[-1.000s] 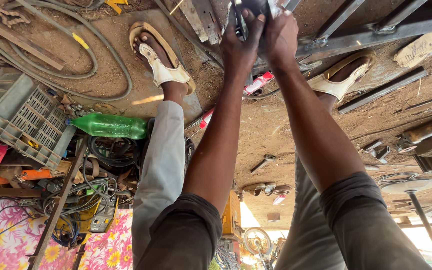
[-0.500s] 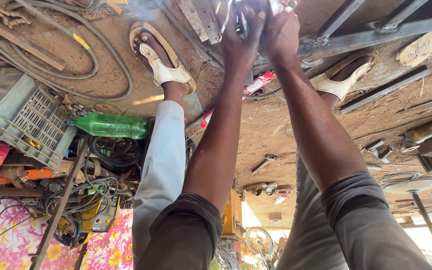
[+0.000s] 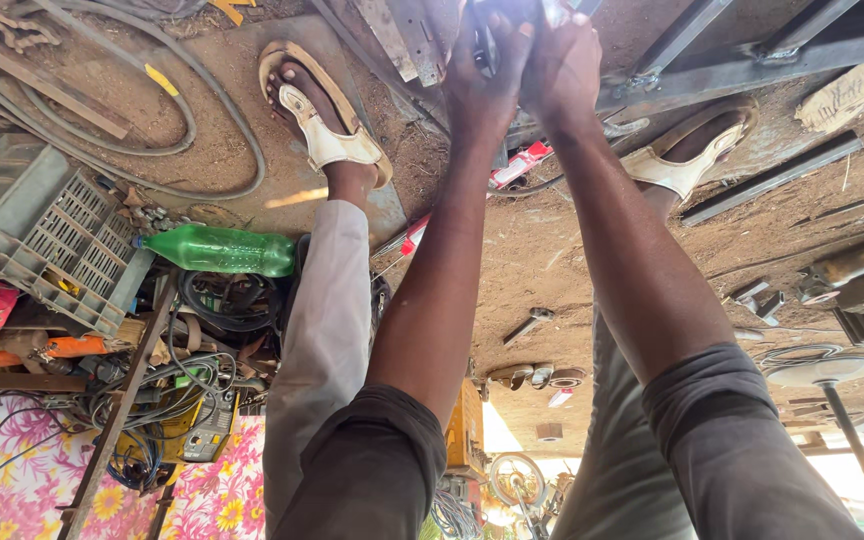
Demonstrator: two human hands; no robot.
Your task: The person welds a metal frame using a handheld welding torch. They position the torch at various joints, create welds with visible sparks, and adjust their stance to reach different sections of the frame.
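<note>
The sandy workshop floor carries a green plastic bottle beside a grey crate, looped hoses, a hammer, steel bars, and two sandalled feet.
</note>
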